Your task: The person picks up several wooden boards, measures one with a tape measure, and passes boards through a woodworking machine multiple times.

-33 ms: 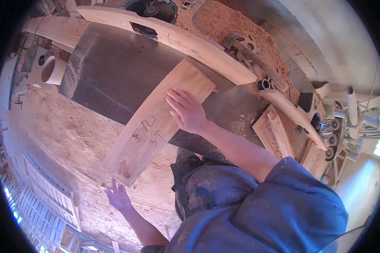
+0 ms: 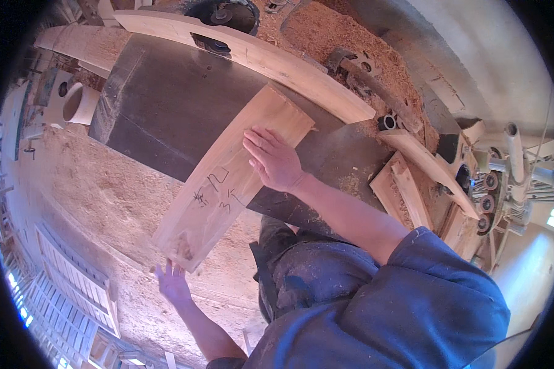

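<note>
— How would that board [image 2: 231, 178] handle?

— Stiff and fairly weighty by the look of it, with a dry, sawn face that should not slip; best held at both ends, I'd judge.

— Where is it?

— Slanting across the dark tabletop [image 2: 160, 104], its near end jutting past the edge. The right hand [image 2: 274, 160] lies flat and open on its upper half. The left hand [image 2: 173, 283], fingers spread, touches the near end from below, gripping nothing.
</note>
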`<state>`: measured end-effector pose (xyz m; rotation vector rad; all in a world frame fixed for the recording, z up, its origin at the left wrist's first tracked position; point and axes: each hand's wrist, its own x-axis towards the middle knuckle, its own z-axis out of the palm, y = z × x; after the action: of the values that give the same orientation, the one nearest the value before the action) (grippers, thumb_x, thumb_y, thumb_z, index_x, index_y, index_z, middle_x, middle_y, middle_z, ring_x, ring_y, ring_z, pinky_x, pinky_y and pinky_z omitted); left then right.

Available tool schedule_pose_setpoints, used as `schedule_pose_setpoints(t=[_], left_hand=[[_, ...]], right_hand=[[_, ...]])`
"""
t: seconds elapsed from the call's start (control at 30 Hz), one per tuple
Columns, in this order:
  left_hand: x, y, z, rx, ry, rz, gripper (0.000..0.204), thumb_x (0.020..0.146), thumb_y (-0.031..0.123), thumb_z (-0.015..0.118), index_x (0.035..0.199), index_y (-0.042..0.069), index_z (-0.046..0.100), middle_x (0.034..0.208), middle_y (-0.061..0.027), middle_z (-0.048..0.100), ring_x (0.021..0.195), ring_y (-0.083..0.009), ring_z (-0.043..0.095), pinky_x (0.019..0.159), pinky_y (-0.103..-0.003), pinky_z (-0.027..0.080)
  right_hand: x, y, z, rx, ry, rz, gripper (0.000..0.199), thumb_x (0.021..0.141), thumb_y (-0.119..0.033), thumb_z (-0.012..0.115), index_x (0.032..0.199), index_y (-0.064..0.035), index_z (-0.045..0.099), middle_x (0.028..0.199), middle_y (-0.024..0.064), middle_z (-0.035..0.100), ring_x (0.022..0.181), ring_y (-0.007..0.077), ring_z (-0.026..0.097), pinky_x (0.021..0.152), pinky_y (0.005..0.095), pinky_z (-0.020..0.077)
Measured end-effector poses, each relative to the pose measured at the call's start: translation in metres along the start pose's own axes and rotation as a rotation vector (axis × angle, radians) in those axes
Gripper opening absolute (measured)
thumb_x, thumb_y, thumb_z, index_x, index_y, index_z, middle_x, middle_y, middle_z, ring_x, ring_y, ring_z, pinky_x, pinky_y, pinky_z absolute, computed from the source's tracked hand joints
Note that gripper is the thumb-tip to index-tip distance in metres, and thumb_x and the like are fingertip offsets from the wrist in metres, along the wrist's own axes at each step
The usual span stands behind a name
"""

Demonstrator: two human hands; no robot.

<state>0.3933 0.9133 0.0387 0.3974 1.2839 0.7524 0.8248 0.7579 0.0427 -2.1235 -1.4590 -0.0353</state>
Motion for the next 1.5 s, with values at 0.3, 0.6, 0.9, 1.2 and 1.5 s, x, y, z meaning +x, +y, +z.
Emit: schedule_pose_setpoints(t=[0.3,0.6,0.9,1.2,1.5], left_hand=[[0.001,-0.05,0.075,0.333,0.0,0.011,0.051,0.09,0.021,0.069,0.129,-0.006,0.052,0.118,-0.0178,0.063,0.1,-0.031,0.065,0.086,-0.044,0.055],[0.019,-0.026,0.083,0.361,-0.015,-0.029,0.054,0.092,0.026,0.067,0.134,-0.004,0.048,0.125,-0.0156,0.059,0.112,-0.0277,0.06,0.089,-0.044,0.054],[0.05,0.011,0.102,0.358,0.0,-0.059,0.051,0.093,0.026,0.066,0.131,-0.004,0.05,0.123,-0.0159,0.06,0.112,-0.0283,0.06,0.091,-0.044,0.053],[0.096,0.043,0.092,0.372,-0.005,-0.065,0.053,0.093,0.028,0.066,0.133,-0.002,0.05,0.126,-0.0159,0.058,0.113,-0.0291,0.058,0.095,-0.046,0.051],[0.123,0.071,0.104,0.353,-0.093,-0.064,0.054,0.094,0.031,0.063,0.136,-0.001,0.048,0.13,-0.0153,0.056,0.118,-0.0302,0.055,0.099,-0.047,0.048]], right_hand=[[0.046,0.028,0.013,0.013,0.028,-0.036,0.057,0.087,-0.033,0.063,0.132,0.001,0.052,0.142,0.0141,0.048,0.137,0.0293,0.039,0.114,0.0421,0.0294],[0.07,0.025,0.028,0.006,0.007,-0.02,0.066,0.083,-0.039,0.066,0.132,0.0029,0.052,0.144,0.0162,0.046,0.139,0.0289,0.036,0.116,0.0415,0.0263],[0.12,0.018,0.047,0.024,-0.161,0.03,0.071,0.089,-0.045,0.055,0.141,0.002,0.043,0.152,0.0141,0.037,0.145,0.0261,0.025,0.12,0.0398,0.0177],[0.162,0.009,0.067,0.082,0.086,-0.012,0.066,0.073,-0.034,0.073,0.124,0.0041,0.058,0.137,0.0163,0.053,0.133,0.0286,0.044,0.113,0.0423,0.0313],[0.196,0.004,0.086,0.065,-0.047,0.012,0.07,0.085,-0.043,0.061,0.136,0.0028,0.049,0.148,0.0151,0.042,0.141,0.0264,0.032,0.118,0.0404,0.0216]])
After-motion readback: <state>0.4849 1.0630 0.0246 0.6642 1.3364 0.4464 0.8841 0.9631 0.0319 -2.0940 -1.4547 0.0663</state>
